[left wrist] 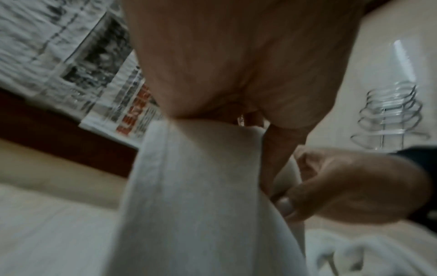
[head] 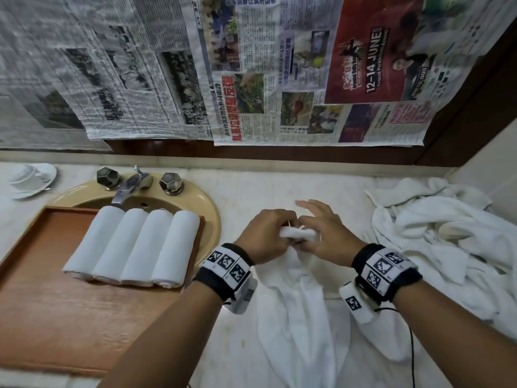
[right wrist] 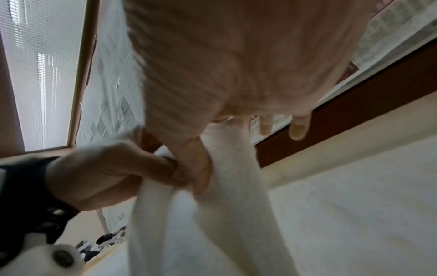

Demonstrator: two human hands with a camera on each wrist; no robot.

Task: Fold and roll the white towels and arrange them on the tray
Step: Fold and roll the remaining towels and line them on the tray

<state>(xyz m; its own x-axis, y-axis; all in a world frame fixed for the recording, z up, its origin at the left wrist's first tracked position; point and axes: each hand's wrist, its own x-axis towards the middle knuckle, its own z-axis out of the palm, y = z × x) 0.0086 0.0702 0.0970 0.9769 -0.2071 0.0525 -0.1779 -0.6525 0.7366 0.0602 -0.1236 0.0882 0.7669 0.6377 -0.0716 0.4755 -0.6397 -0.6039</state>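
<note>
A white towel (head: 300, 312) hangs in loose folds from both hands above the pale counter (head: 246, 189). My left hand (head: 265, 233) grips its top edge with curled fingers. My right hand (head: 321, 233) pinches the same edge beside it, with its outer fingers stretched out. The wrist views show the towel (left wrist: 201, 186) (right wrist: 224, 205) drooping below the hands. Several rolled white towels (head: 134, 247) lie side by side on the brown wooden tray (head: 56, 317) at the left.
A heap of unfolded white towels (head: 447, 242) lies at the right. The tray partly covers a tan sink (head: 207, 208) with a metal tap (head: 131, 183). A white cup and saucer (head: 30, 177) sit far left. Newspaper sheets (head: 251, 65) cover the wall behind.
</note>
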